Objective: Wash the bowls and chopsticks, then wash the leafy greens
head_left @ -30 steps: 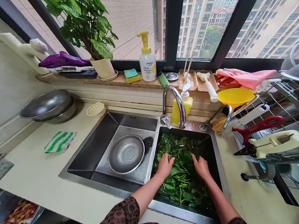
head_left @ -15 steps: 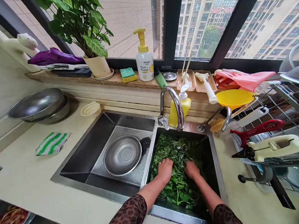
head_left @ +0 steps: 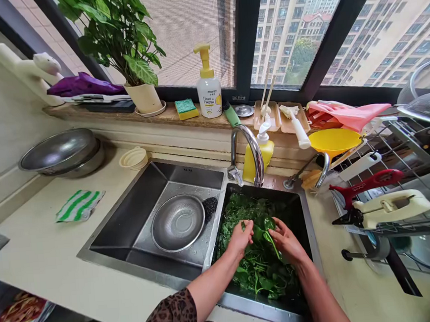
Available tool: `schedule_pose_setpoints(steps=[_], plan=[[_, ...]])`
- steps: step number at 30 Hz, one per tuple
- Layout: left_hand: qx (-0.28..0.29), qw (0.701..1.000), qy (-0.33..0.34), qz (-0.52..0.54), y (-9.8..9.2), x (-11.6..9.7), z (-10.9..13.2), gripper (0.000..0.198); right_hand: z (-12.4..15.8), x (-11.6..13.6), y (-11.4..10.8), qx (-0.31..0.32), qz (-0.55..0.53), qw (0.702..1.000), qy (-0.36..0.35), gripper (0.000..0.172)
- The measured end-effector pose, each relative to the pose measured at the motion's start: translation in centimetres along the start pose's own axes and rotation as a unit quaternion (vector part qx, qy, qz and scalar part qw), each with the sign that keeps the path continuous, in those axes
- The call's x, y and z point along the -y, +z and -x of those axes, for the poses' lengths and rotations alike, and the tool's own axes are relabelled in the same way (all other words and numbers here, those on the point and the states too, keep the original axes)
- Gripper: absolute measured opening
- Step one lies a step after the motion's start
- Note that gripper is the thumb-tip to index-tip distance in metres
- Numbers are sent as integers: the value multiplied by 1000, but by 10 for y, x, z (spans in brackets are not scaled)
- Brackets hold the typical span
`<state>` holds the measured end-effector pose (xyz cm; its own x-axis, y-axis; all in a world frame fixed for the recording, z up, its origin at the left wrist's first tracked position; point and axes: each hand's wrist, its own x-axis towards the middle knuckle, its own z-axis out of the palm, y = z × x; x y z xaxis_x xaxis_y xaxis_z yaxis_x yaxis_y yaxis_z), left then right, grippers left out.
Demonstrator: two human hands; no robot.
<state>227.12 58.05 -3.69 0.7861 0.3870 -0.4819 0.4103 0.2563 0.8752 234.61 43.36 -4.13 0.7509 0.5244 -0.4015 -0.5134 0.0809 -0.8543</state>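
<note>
Leafy greens [head_left: 259, 276] float in water in the right sink basin [head_left: 307, 223]. Above them, my right hand [head_left: 286, 239] holds a green sprig [head_left: 268, 233] between thumb and fingers, its stem hanging down. Just left of the sprig is my left hand [head_left: 241, 236], its fingers pinched together at a leaf edge. The chrome faucet [head_left: 248, 138] arches over the back of this basin. In the left basin [head_left: 130, 222] lies a round metal strainer [head_left: 178, 222] beside a dark scrubber [head_left: 210, 207].
Metal bowls [head_left: 60, 151] and a striped cloth [head_left: 80, 205] are on the left counter. A yellow soap bottle [head_left: 257, 160] stands behind the faucet. The dish rack [head_left: 402, 225] with red and cream-handled tools is close by on the right. A potted plant [head_left: 145, 98] sits on the sill.
Both hands have risen out of the water and greens. The right hand now holds a sprig up, and the left has closed its fingers near it. The view has shifted slightly.
</note>
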Motion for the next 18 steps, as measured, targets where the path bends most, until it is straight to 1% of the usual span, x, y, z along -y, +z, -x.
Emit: schedule_pose_setpoints(steps=[2,4,6,8,9,10,12,15,17,18], plan=[[18,991,-50,125,7,-4,11,57,6,3,11,-13,-55,998,-4,48],[36,969,-78,232,13,-8,20,56,10,4,19,-24,-65,997,-25,43],[55,951,-78,296,16,-12,25,52,12,4,24,-28,-50,997,-45,40],[72,933,-92,340,18,-14,27,50,15,4,24,-26,-8,998,-55,37],[72,927,-104,353,17,-15,27,50,17,4,24,-25,19,998,-58,35],[61,925,-111,359,17,-15,26,49,19,5,23,-25,46,997,-59,34],[17,925,-112,364,15,-16,23,47,22,5,19,-43,89,993,-65,33],[-52,916,-77,391,9,-17,19,45,23,3,11,-104,125,982,-97,31],[-72,911,-55,403,5,-17,17,46,23,1,7,-122,161,973,-114,28],[-76,910,-46,404,4,-17,17,46,24,-1,5,-115,193,967,-117,27]])
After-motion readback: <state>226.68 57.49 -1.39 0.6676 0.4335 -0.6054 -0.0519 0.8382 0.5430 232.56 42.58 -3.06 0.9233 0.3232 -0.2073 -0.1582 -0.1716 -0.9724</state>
